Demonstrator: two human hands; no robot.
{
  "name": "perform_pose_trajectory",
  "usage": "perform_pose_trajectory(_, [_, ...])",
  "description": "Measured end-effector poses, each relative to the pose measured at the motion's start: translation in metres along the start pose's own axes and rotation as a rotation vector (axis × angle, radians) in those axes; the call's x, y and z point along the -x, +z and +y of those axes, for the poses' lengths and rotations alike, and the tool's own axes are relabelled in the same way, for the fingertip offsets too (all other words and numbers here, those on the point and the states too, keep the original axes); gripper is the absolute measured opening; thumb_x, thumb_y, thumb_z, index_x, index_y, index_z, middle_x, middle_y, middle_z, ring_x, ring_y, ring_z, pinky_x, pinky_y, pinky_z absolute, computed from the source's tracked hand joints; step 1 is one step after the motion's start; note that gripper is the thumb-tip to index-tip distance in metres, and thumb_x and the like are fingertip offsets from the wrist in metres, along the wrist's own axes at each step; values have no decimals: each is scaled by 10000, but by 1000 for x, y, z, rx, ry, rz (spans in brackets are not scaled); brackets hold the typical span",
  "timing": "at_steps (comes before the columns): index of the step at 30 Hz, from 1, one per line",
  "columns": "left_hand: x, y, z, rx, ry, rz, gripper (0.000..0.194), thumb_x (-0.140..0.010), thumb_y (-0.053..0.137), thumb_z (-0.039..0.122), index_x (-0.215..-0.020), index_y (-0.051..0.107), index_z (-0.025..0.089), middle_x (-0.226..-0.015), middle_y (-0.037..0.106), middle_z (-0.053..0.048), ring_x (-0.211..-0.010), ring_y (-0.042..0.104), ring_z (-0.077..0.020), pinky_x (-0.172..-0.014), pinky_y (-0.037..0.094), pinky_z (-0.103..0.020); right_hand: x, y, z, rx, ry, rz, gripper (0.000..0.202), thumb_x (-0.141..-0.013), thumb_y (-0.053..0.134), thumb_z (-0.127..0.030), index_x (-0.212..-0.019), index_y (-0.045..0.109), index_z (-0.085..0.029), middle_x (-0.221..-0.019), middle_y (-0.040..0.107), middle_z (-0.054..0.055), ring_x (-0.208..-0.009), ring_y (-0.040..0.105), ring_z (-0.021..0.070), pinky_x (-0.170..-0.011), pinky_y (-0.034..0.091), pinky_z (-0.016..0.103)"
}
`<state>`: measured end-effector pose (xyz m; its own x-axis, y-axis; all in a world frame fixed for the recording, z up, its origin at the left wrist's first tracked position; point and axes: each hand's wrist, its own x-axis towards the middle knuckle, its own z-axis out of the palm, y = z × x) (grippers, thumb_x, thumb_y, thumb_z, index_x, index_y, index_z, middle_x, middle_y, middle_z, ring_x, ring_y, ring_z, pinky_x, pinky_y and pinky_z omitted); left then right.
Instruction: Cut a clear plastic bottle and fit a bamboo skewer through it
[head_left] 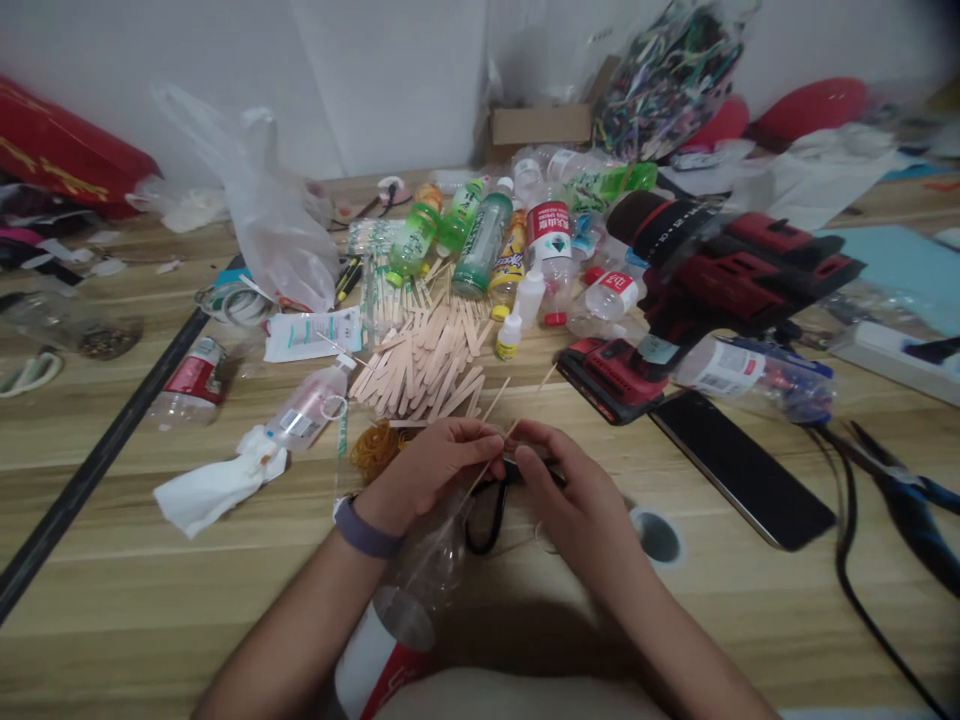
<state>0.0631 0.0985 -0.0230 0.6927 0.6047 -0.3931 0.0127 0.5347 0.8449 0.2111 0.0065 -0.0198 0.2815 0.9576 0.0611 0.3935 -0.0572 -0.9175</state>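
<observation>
My left hand [450, 460] is closed with fingertips pinched on a thin wooden stick [495, 398], which slants up past the fingers. My right hand [566, 485] meets it fingertip to fingertip, also pinched; what lies between its fingers is too small to make out. Beneath the hands are scissors with a black handle [487, 525], partly covered. A clear cut plastic bottle [401, 615] with a red and white label lies below my left wrist, near my body. Just beyond the left hand sit a bundle of tan rubber bands [373, 450] and a heap of flat wooden craft sticks [427, 355].
Several plastic bottles [480, 240] lie behind the craft sticks, with small glue bottles [510, 337] in front. To the right are a red and black cordless drill [720, 270], a phone [742, 470] and pliers [900, 490]. A black bar [105, 465] and crumpled tissue [217, 485] lie left.
</observation>
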Motion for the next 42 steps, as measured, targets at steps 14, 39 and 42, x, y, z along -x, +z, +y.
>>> perform_pose_trajectory(14, [6,11,15,-616,123,26,314,-883,547,405,-691,646,177,-657,619,13,-629,495,-133,-630,372,-261,-10,1,6,-332,214,4,420,-772,680,-615,-856,625,-207,-769,619,36,-667,561,171,-599,462,296])
perform_pose_trajectory(39, [5,11,7,-870,185,463,260,-836,533,212,-1047,681,176,-1053,715,-85,-907,647,-218,-852,501,-345,2,4,8,-515,359,-141,539,-809,640,-729,-840,456,-224,-596,599,-55,-387,525,94,-358,378,175])
perform_pose_trajectory(42, [15,13,15,-1107,471,767,236,-836,527,189,-1035,655,188,-1136,673,-124,-1084,586,-273,-1011,433,-426,2,3,8,-509,351,-138,510,-836,631,-704,-843,462,-223,-586,585,-62,-376,499,86,-356,344,171])
